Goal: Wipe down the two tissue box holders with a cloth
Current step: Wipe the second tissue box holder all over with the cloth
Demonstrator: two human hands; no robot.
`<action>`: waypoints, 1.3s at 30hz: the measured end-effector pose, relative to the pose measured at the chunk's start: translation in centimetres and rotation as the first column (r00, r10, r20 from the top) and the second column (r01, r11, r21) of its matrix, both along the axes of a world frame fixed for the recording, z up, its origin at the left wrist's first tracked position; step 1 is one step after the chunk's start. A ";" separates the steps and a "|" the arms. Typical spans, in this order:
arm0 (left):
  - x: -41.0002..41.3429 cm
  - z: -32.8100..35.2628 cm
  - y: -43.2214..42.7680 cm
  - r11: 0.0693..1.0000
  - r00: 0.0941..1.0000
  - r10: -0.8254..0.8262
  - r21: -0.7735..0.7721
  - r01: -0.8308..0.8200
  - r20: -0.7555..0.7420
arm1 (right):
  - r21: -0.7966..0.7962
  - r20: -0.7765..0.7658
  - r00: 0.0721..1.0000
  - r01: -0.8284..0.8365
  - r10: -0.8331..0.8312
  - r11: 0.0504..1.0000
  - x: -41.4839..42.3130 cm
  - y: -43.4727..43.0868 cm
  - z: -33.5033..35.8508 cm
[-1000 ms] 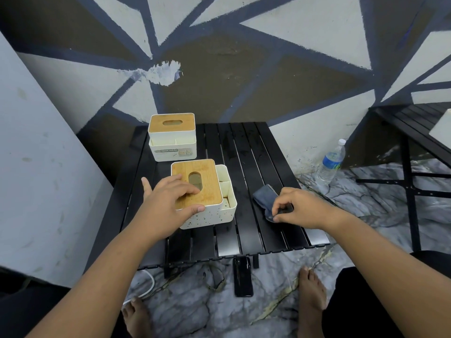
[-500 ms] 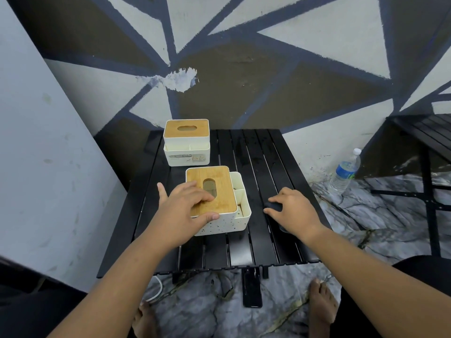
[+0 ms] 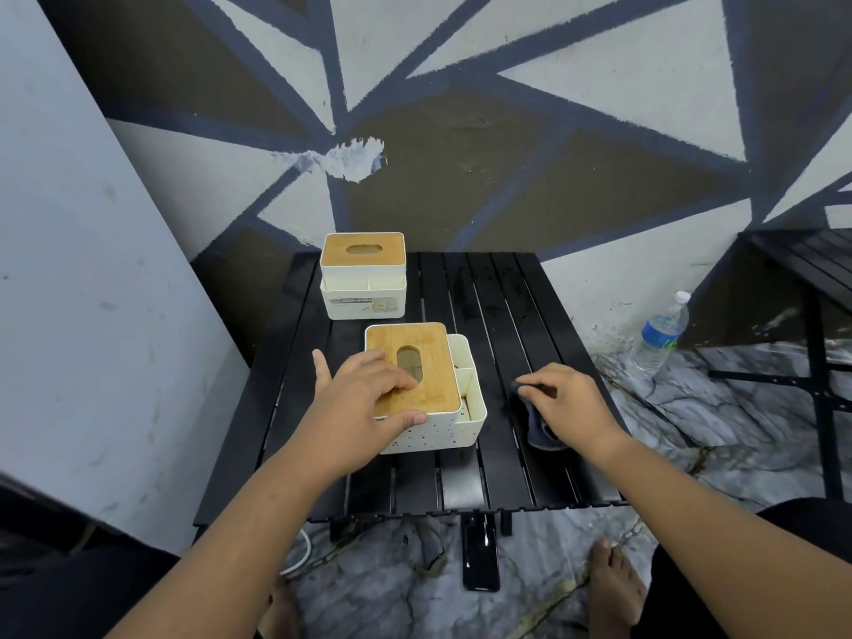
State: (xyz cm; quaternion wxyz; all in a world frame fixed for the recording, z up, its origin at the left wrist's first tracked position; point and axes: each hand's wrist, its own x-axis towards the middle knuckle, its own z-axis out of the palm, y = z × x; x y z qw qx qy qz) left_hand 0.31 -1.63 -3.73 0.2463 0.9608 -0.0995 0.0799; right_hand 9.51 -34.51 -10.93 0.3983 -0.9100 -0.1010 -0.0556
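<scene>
Holders: 2 are standing on the black table [image 3: 507, 292], the near holder [image 3: 433, 385] at the front, the far holder [image 3: 363, 274] behind it.
Left hand [image 3: 364, 403]: is lying spread wide on the near holder's wooden lid.
Right hand [image 3: 571, 403]: is closing around 1 dark cloth [image 3: 537, 431], right of the near holder.
Hidden: the cloth is mostly covered.

I see a black slatted tabletop [image 3: 507, 315], two white tissue box holders with light brown wood lids, the near holder [image 3: 433, 431] speckled with small dark dots, a dark blue-grey cloth [image 3: 537, 428], a wall [image 3: 461, 131] painted in white, brown and navy triangles, a grey marbled floor [image 3: 737, 431]
</scene>
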 end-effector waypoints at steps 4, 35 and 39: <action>-0.2 -0.1 -0.4 1.000 1.000 -0.021 -0.002 0.021 0.008 | 0.305 -0.030 0.997 -0.053 0.065 0.951 -1.1 1.1 4.3; -1.0 0.8 -3.0 0.995 0.997 -0.067 0.066 0.069 -0.037 | -0.183 0.075 0.920 -0.368 0.386 0.912 2.0 7.4 10.0; -0.9 0.9 -3.0 0.995 0.997 -0.067 0.074 0.070 -0.035 | -0.164 0.036 0.884 -0.455 0.466 0.876 -1.9 5.6 9.6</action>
